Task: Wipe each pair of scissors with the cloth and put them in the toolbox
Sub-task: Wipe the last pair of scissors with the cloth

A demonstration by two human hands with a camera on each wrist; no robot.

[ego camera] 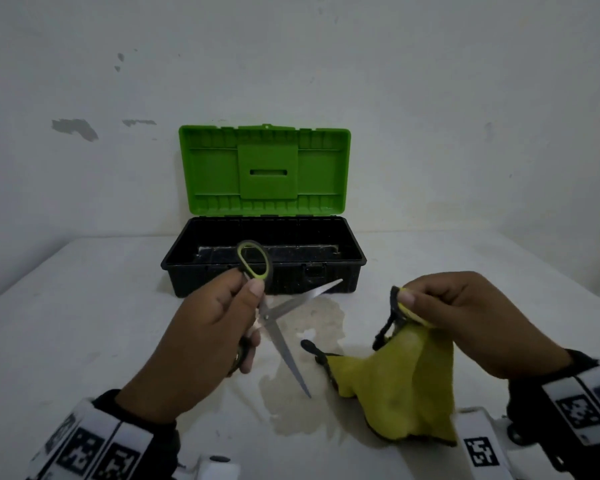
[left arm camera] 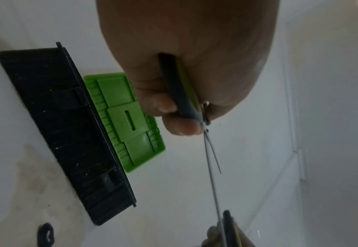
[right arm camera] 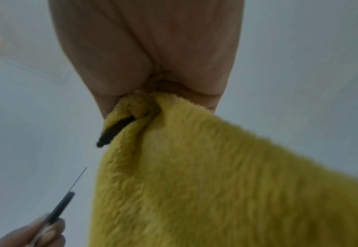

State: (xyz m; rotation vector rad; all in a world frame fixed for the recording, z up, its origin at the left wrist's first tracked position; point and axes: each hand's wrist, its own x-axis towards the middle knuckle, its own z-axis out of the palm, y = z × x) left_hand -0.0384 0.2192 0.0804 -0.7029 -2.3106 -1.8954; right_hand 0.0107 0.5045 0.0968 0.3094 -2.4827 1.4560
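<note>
My left hand (ego camera: 252, 323) grips a pair of scissors (ego camera: 282, 348) with grey-and-green handles, held above the table. The steel blades are spread apart, one toward the toolbox and one toward me. The left wrist view shows my fingers curled round the handle (left arm camera: 180, 93). To the right, my right hand (ego camera: 416, 306) pinches the top of a yellow cloth (ego camera: 406, 386) with black trim, and the cloth hangs down to the table. The cloth (right arm camera: 216, 175) fills the right wrist view. The cloth and the blades are apart. The black toolbox (ego camera: 326, 271) stands behind with its green lid (ego camera: 267, 171) upright.
A small black object (ego camera: 307, 345) lies on the table, partly under the cloth's left edge; what it is I cannot tell. A pale stain (ego camera: 302, 403) spreads over the white table between my hands. A white wall stands right behind the toolbox.
</note>
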